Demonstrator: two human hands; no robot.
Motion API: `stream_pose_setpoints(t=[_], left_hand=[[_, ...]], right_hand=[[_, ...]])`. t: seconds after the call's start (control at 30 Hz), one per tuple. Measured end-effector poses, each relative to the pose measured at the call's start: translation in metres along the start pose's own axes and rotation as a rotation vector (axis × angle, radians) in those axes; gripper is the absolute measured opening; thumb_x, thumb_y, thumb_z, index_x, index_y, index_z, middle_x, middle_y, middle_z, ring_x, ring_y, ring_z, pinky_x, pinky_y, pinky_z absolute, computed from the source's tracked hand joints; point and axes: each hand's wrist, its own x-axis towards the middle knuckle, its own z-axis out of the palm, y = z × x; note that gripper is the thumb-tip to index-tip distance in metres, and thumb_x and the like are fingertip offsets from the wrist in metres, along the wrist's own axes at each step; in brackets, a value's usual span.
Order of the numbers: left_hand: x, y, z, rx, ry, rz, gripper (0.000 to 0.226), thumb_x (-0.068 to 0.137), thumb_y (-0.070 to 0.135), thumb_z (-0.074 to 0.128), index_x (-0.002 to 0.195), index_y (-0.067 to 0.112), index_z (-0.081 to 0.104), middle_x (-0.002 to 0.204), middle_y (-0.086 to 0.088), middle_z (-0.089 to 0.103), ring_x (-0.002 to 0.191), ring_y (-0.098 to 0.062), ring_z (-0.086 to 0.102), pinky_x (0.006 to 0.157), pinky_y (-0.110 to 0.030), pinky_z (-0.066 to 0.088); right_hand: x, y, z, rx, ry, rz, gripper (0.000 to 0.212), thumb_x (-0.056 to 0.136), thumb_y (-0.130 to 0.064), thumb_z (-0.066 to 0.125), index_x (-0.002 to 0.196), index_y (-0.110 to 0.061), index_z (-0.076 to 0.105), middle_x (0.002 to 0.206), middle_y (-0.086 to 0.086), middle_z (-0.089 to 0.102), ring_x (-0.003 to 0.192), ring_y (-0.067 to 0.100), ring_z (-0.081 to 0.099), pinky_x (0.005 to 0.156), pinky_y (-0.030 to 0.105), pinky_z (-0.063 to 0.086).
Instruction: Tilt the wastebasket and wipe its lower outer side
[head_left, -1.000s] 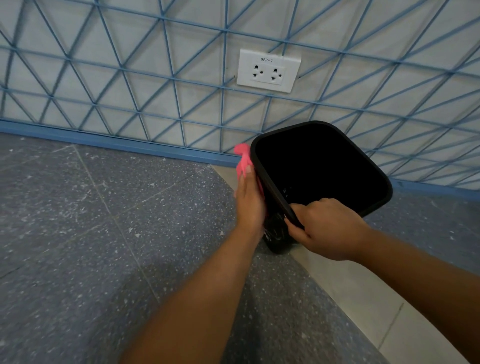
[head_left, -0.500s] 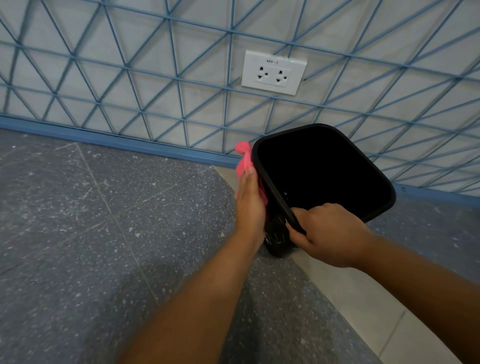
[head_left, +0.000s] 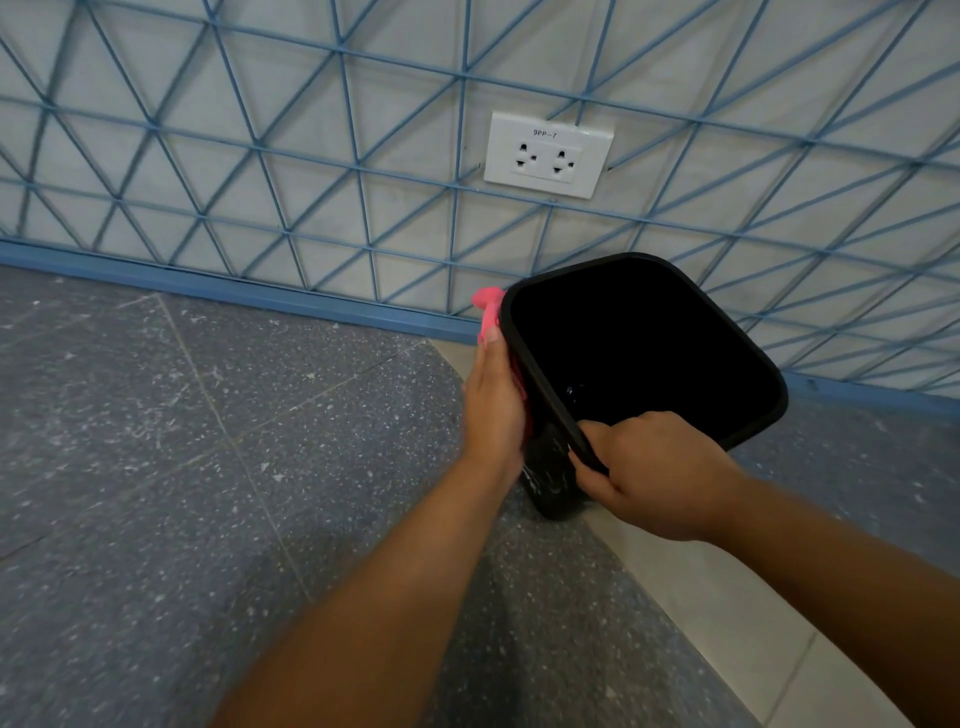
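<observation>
A black bin (head_left: 644, 353) is held tilted above the floor (head_left: 208, 467), its open mouth turned toward the camera and its inside dark. The right hand (head_left: 657, 475) grips the bin's near rim, fingers curled over the edge and thumb on the outside wall. The left hand (head_left: 493, 410) lies flat along the bin's left outer wall with fingers straight, pressing a pink cloth (head_left: 488, 312) against it — the cloth's end sticks up past the fingertips, just beside the rim's upper left corner. The bin's far edge sits near the blue skirting (head_left: 234, 291) at the foot of the wall (head_left: 311, 130), below and right of a white socket (head_left: 548, 155). To the left of the hands the speckled grey floor runs open to the wall; a pale tile strip (head_left: 701, 597) crosses under the bin.
</observation>
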Motion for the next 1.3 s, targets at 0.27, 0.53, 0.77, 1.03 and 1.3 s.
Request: stream_pose_setpoints(t=[0.27,0.53,0.77,1.03,1.3], left_hand=[[-0.001,0.006,0.006,-0.056,-0.017,-0.010,0.058,0.115,0.054,0.042,0.159,0.021,0.057,0.162,-0.007,0.061,0.155,-0.025,0.054,0.134,-0.049,0.037],[0.004,0.007,0.005,-0.110,0.027,-0.058,0.057,0.112,0.055,0.049,0.153,0.019,0.065,0.152,-0.011,0.068,0.146,-0.029,0.062,0.129,-0.050,0.044],[0.013,0.006,0.001,-0.156,0.039,-0.121,0.059,0.111,0.057,0.052,0.149,0.014,0.068,0.148,-0.014,0.071,0.143,-0.032,0.065,0.128,-0.051,0.046],[0.008,0.008,-0.008,-0.089,-0.023,-0.110,0.067,0.113,0.060,0.037,0.154,0.013,0.060,0.155,-0.014,0.066,0.129,-0.017,0.070,0.124,-0.038,0.046],[0.003,-0.004,-0.005,-0.206,0.018,-0.035,0.051,0.117,0.036,0.042,0.166,0.021,0.045,0.169,-0.012,0.052,0.159,-0.029,0.047,0.137,-0.052,0.031]], right_hand=[[0.004,0.001,0.001,-0.008,0.008,-0.007,0.023,0.096,-0.046,0.032,0.081,-0.030,0.038,0.057,-0.004,0.045,0.047,0.009,0.045,0.056,0.030,0.046],[0.005,0.000,0.001,-0.008,0.019,-0.022,0.024,0.096,-0.046,0.033,0.079,-0.030,0.038,0.055,-0.004,0.043,0.046,0.009,0.044,0.054,0.028,0.043],[0.006,0.000,-0.003,-0.004,-0.011,-0.028,0.024,0.097,-0.044,0.033,0.082,-0.028,0.042,0.057,-0.004,0.045,0.049,0.010,0.046,0.058,0.031,0.047],[0.007,0.000,-0.005,0.005,-0.017,-0.031,0.025,0.098,-0.044,0.033,0.084,-0.027,0.045,0.058,-0.004,0.046,0.049,0.009,0.046,0.055,0.026,0.042],[0.008,0.000,-0.004,-0.007,-0.003,-0.051,0.029,0.097,-0.045,0.030,0.080,-0.026,0.045,0.059,-0.004,0.048,0.050,0.010,0.049,0.060,0.033,0.049]])
